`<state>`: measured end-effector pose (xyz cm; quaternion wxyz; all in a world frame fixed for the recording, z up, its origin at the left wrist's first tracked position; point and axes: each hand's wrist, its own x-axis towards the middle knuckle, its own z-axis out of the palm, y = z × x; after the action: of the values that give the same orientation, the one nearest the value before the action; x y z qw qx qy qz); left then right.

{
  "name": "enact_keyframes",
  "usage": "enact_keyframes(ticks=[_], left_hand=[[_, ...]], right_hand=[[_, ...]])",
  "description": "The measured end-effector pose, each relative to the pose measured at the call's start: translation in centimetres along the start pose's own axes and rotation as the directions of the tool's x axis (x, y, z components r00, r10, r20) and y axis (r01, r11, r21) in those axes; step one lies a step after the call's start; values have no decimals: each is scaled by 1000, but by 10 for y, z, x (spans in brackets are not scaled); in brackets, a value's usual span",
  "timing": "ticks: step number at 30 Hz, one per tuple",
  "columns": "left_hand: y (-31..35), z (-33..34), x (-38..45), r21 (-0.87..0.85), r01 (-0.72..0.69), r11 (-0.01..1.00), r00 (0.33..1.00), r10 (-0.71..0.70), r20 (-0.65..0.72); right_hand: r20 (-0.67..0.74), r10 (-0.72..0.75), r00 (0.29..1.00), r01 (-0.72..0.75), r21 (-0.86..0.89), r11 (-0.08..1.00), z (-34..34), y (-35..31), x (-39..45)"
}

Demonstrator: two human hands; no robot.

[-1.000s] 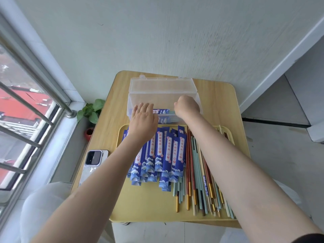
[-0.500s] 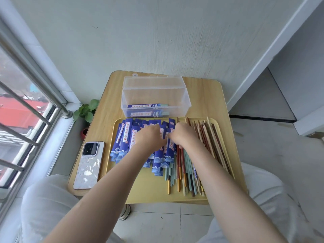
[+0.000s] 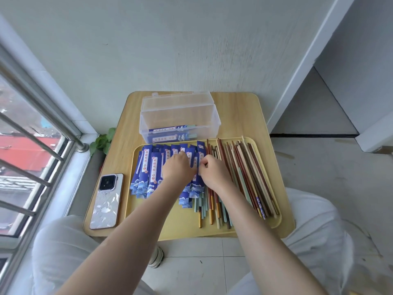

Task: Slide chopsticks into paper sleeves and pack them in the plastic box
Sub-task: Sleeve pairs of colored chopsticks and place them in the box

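Our left hand (image 3: 177, 167) lies on the blue sleeves (image 3: 148, 167) mid-frame; its grip is hidden, can't tell. Our right hand (image 3: 213, 172) pinches at one sleeve's edge. The loose chopsticks (image 3: 244, 173) lie just right of it, long way running top to bottom, so the right hand's nearer; the box (image 3: 180, 118) sits above.

Both hands (image 3: 178, 167) (image 3: 212, 172) rest on blue paper sleeves (image 3: 148, 169).

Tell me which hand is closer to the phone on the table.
Left. The left hand rests on the blue paper sleeves, to the right of the phone. The right hand lies farther right, by the loose chopsticks.
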<state>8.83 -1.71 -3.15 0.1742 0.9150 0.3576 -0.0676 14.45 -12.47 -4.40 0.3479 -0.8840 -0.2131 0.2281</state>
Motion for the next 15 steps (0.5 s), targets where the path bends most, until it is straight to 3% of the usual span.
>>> enact_keyframes(ticks=[8, 11, 12, 13, 15], left_hand=[[-4, -9, 6, -91, 38, 995, 997, -45, -70], [-20, -16, 7, -315, 41, 948, 988, -86, -130], [-23, -19, 4, -471, 50, 881, 988, -112, -104], [-26, -23, 0, -656, 80, 750, 990, -137, -37], [-28, -29, -12, -914, 201, 352, 979, -114, 172]], right_hand=[[-36, 8, 999, -2, 162, 987, -8, 11, -12], [-65, 15, 998, -1, 203, 979, -14, 11, -12], [-50, 15, 999, -4, 215, 977, -17, 9, -12], [-11, 10, 1000, -7, 235, 972, -20, 7, -13], [142, -7, 990, -42, 336, 941, -25, 3, -15]])
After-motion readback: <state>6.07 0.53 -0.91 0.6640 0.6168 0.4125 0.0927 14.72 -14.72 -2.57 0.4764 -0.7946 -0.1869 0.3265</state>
